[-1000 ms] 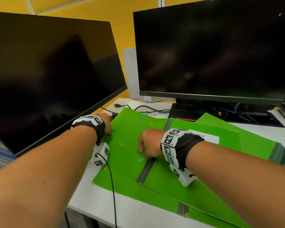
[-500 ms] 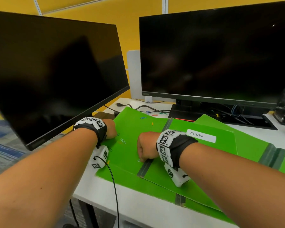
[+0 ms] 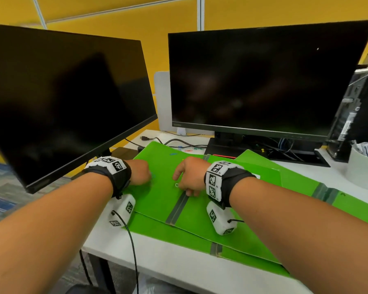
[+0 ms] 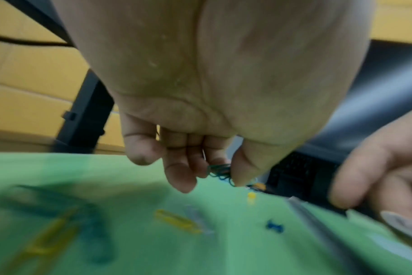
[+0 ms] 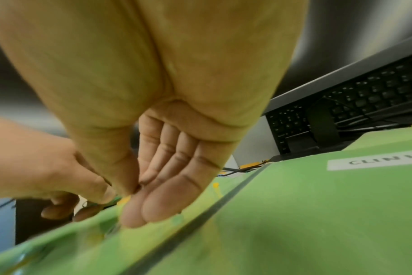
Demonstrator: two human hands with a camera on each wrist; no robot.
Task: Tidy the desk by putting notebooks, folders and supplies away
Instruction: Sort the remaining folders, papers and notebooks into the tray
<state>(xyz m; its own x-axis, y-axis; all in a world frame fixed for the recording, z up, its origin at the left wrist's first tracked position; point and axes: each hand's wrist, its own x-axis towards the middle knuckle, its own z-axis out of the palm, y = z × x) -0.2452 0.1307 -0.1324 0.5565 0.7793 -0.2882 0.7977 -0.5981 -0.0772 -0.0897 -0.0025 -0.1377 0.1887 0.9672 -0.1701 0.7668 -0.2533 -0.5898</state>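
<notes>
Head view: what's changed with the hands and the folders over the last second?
The left hand has moved rightward onto the top green folder, toward the right hand, and pinches a cluster of paper clips. The right hand has stayed by the folder's grey spine, fingers down on the cover. The folders, loose clips and both monitors lie as before; the camera tilted up a little.

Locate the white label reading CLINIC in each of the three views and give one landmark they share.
Head: the white paper CLINIC label is almost wholly hidden behind the right wrist; only a sliver shows.
Left wrist: not in it.
Right wrist: at the right edge, on the green folder, cut off by the frame.
Shared landmark: the folder's grey spine strip, left of the label.
</notes>
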